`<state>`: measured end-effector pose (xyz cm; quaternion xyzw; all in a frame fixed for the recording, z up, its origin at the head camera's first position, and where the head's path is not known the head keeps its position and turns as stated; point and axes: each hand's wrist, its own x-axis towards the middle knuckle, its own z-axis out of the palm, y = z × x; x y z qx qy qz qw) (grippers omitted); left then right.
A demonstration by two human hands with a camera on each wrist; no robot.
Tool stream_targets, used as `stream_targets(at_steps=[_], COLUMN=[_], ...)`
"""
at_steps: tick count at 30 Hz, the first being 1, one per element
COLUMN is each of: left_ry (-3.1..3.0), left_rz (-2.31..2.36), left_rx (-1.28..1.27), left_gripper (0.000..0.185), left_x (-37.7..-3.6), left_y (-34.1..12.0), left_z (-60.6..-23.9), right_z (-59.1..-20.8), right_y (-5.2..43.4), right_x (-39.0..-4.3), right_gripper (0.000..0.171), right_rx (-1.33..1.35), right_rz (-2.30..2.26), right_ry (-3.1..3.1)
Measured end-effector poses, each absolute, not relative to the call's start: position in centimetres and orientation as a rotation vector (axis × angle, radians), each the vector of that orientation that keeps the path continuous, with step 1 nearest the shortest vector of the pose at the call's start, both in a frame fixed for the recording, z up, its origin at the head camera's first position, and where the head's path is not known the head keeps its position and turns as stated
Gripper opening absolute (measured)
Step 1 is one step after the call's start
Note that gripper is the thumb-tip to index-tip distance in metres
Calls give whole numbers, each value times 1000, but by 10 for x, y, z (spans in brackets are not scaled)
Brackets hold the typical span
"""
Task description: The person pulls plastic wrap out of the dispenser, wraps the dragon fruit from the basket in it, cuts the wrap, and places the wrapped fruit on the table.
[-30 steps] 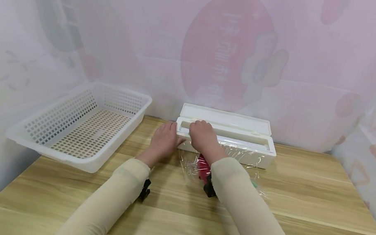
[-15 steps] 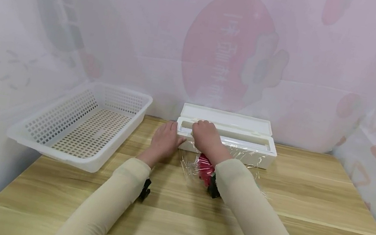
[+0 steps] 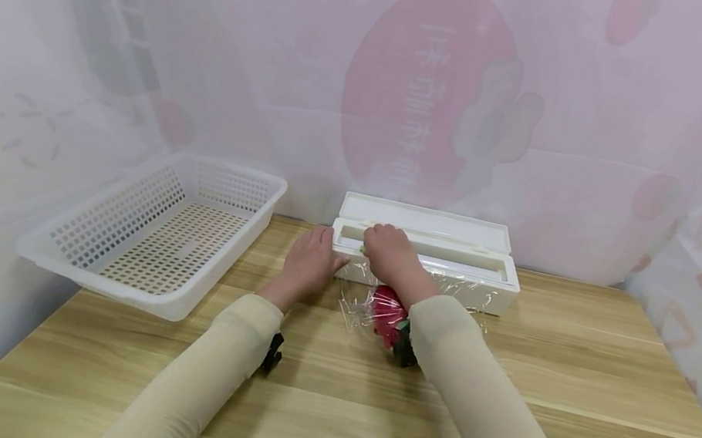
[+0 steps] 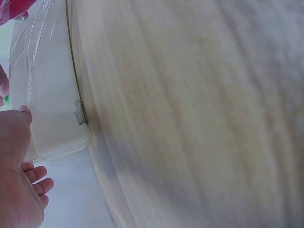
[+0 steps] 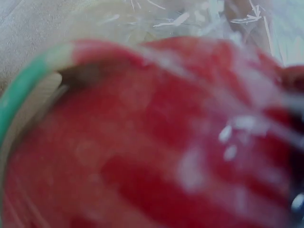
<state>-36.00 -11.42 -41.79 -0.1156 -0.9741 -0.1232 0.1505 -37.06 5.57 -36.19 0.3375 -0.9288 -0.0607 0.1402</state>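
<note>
In the head view, a white cling film dispenser (image 3: 491, 295) stands at the back of the table with its lid (image 3: 428, 222) raised. My left hand (image 3: 310, 259) grips its left end; the left wrist view shows the thumb on the front face and fingers curled by the end. Bent over the front edge, my right hand (image 3: 392, 259) pinches a small green slide cutter (image 3: 363, 249), mostly hidden by the fingers. Clear cling film (image 3: 353, 305) hangs off the front over a round red thing (image 5: 142, 156), which has a curved green-tipped stalk (image 5: 21, 90) and lies under the right wrist.
A white perforated basket (image 3: 209, 280) stands on the left of the wooden table (image 3: 598, 419). Behind the dispenser hangs a pink printed curtain (image 3: 290, 83). Black camera mounts (image 3: 272, 352) sit under the wrists.
My right hand has slid a little to the right along the dispenser's front edge, uncovering more of the red thing and a bit of green at the fingers. The left hand stays put.
</note>
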Motion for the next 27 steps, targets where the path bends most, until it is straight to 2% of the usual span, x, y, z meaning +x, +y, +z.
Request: stream_targets(at_steps=[11, 27], left_ry=[-2767, -2839], left_rz=[-325, -318], left_rx=[-345, -318], left_gripper=[61, 68], left_x=[-353, -356], left_y=[-113, -113], left_z=[-416, -414], right_z=[-361, -358], right_y=[65, 71], right_x=[-368, -366], right_gripper=[15, 15], right_rx=[999, 978], right_rz=[-80, -39], right_ry=[-2741, -2798])
